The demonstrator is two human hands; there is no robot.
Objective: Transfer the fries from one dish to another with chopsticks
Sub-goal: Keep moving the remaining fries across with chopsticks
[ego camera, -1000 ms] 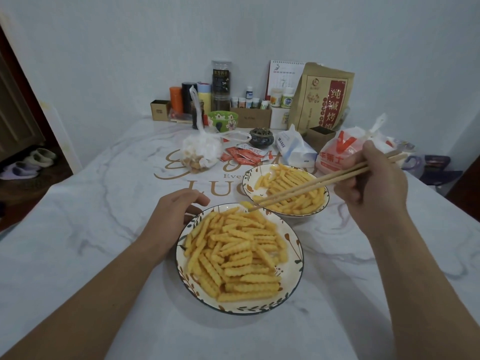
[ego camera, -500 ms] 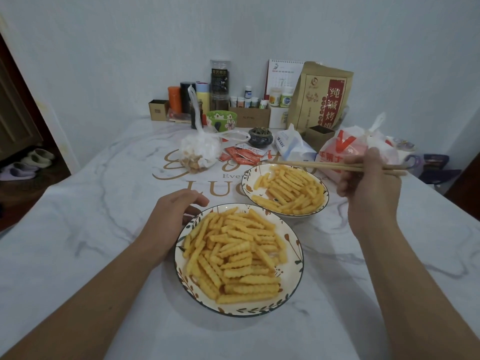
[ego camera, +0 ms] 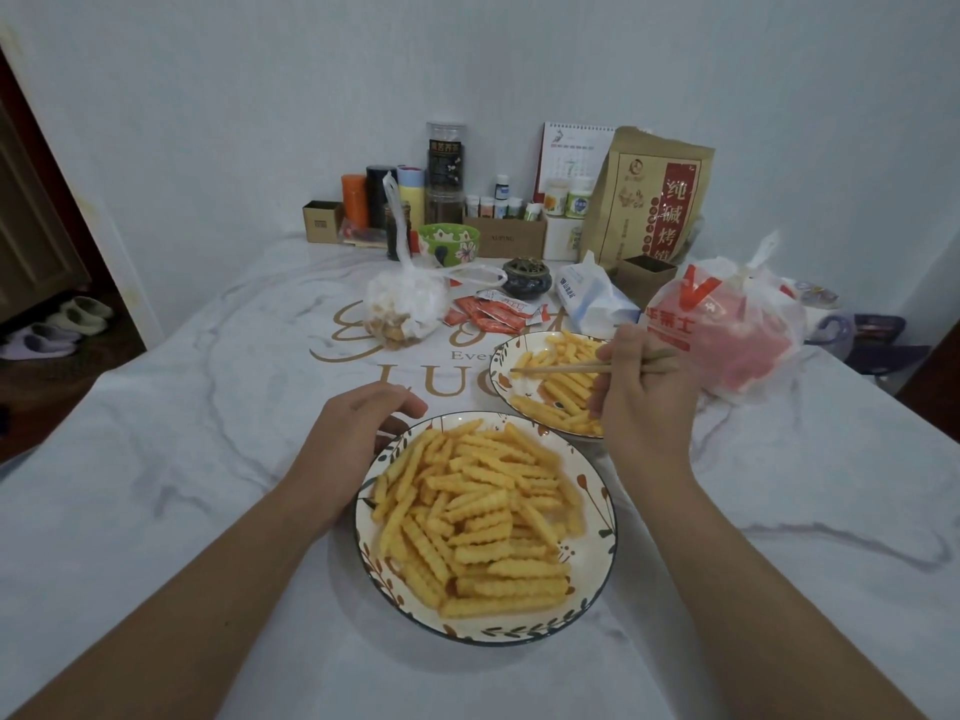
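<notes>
2 chopsticks, pinched by right-hand fingers, lie level, tips pointing left.

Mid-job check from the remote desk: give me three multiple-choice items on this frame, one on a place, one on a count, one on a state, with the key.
1. Where are the tips of the chopsticks?
A. over the far plate
B. over the near plate
C. beside the ketchup packets

2. How many plates hold fries?
A. one
B. two
C. three

3. What is the left hand doing?
A. pinching a fry
B. holding chopsticks
C. resting at the near plate's rim, fingers loosely curled

Key: 1 A, the tips, held by the right hand, lie above the far plate's fries. 2 B, both plates carry fries. 3 C, it holds nothing and sits by the rim.
</notes>
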